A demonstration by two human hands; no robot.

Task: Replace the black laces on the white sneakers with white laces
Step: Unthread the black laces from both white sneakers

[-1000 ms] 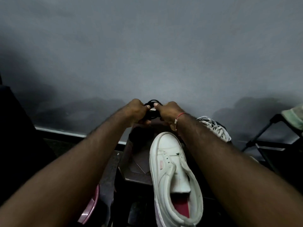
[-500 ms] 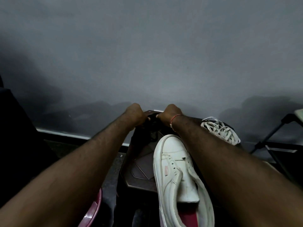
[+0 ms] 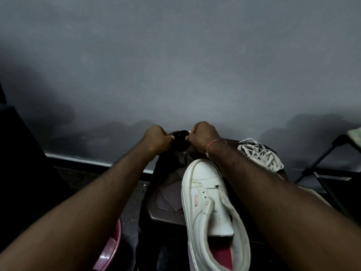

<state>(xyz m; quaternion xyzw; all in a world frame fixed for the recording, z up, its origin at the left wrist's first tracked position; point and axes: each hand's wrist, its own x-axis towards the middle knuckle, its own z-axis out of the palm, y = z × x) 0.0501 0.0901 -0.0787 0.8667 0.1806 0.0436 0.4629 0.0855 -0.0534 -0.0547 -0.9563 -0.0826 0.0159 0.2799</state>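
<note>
Fingers of left hand (image 3: 156, 138) and right hand (image 3: 204, 135) still pinching black laces (image 3: 180, 139), slightly farther apart

Dim, soft-focus view; dark shadows pool at the curved edges.

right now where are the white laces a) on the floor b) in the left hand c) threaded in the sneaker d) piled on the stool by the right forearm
D: the white laces lie piled on the stool beside the right forearm, while the left hand and right hand grip the black laces.
</note>
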